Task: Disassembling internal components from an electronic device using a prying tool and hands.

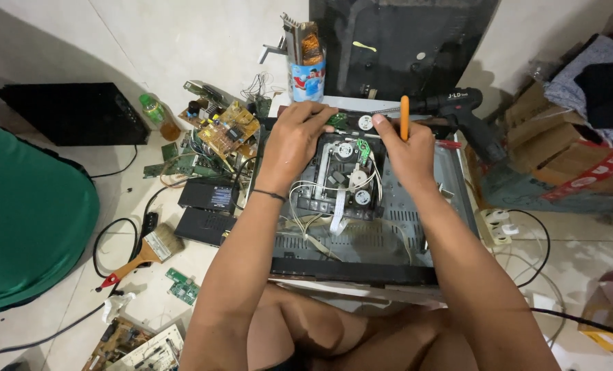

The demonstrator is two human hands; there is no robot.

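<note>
An opened disc player chassis lies in front of me with its black drive mechanism, white ribbon cable and thin wires exposed. My left hand rests on the far edge of the mechanism, fingers curled over a small green circuit board. My right hand grips an orange-handled screwdriver, held upright over the rear of the mechanism beside a small white round part.
A black cordless drill lies behind the chassis. Loose circuit boards, black boxes, a paintbrush and cables cover the floor at left. A tin of tools stands behind. Cardboard boxes and a power strip sit at right.
</note>
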